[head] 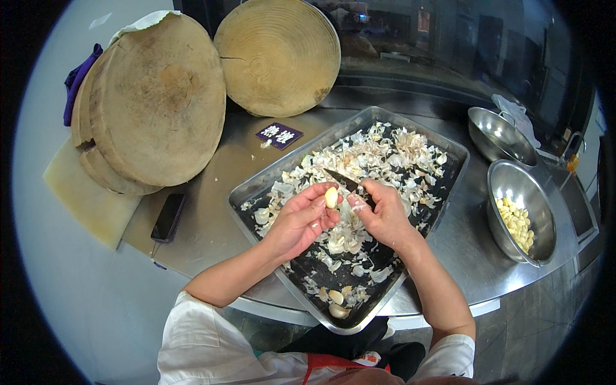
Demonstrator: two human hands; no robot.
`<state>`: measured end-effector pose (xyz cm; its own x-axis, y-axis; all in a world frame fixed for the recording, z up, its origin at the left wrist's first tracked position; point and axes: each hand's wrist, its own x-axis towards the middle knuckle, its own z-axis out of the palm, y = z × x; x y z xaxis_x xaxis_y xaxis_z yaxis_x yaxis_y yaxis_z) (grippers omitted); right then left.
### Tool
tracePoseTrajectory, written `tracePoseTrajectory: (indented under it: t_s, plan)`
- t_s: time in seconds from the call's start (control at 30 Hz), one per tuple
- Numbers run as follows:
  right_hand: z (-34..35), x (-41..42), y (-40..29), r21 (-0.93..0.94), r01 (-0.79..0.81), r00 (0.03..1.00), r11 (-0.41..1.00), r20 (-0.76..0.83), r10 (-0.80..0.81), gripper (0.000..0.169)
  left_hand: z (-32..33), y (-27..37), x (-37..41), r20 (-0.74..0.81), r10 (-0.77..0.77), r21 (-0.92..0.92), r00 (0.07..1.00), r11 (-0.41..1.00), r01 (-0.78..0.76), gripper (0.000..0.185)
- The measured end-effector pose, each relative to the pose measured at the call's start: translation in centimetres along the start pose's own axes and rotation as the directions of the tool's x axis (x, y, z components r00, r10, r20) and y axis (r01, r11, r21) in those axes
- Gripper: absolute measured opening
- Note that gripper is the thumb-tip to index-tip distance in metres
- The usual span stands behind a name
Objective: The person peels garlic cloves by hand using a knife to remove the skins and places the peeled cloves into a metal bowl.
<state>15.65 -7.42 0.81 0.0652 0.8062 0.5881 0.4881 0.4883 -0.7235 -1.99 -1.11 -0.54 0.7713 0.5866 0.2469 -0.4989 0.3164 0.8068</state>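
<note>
Between the thumb and fingers of my left hand point(303, 214) is a peeled garlic clove point(331, 198), pale yellow and smooth. My right hand point(386, 211) grips a small knife point(342, 179), its dark blade pointing up and left above the clove; the fingers cover most of its handle. Both hands are over a dark metal tray point(457, 166) strewn with papery garlic skins point(358, 159). In the tray's near corner lie two garlic cloves, one pale clove point(336, 297) and one clove with skin on it point(339, 311).
Peeled cloves point(515, 224) fill part of a steel bowl point(544, 216) at the right. Behind it tilts another steel bowl point(500, 134). Thick round wooden chopping blocks point(159, 96) stand at the left, near a phone point(168, 218). The tray's near corner overhangs the counter edge.
</note>
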Motion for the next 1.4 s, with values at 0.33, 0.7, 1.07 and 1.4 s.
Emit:
tracePoseTrajectory:
  t_s: [0.33, 0.7, 1.07, 1.4]
  plan:
    - [0.0, -0.1, -0.7, -0.095, 0.002, 0.993, 0.995, 0.121, 0.010, 0.022, 0.6, 0.1, 0.0, -0.010, -0.010, 0.026, 1.000, 1.000, 0.010, 0.033]
    - [0.7, -0.3, 0.3, -0.174, 0.144, 0.984, 0.974, 0.130, -0.122, 0.020, -0.5, -0.2, 0.0, 0.024, -0.036, 0.048, 0.999, 0.998, 0.035, 0.031]
    - [-0.6, 0.3, -1.1, 0.241, -0.109, 0.993, 0.964, -0.009, 0.114, 0.014, 0.4, 0.4, 0.4, 0.013, -0.009, -0.087, 1.000, 0.996, 0.010, 0.037]
    - [-0.3, 0.0, 0.5, 0.167, -0.063, 0.994, 0.984, -0.073, 0.076, 0.011, 1.3, 0.0, 0.4, 0.034, -0.037, 0.003, 0.999, 0.999, 0.037, 0.023]
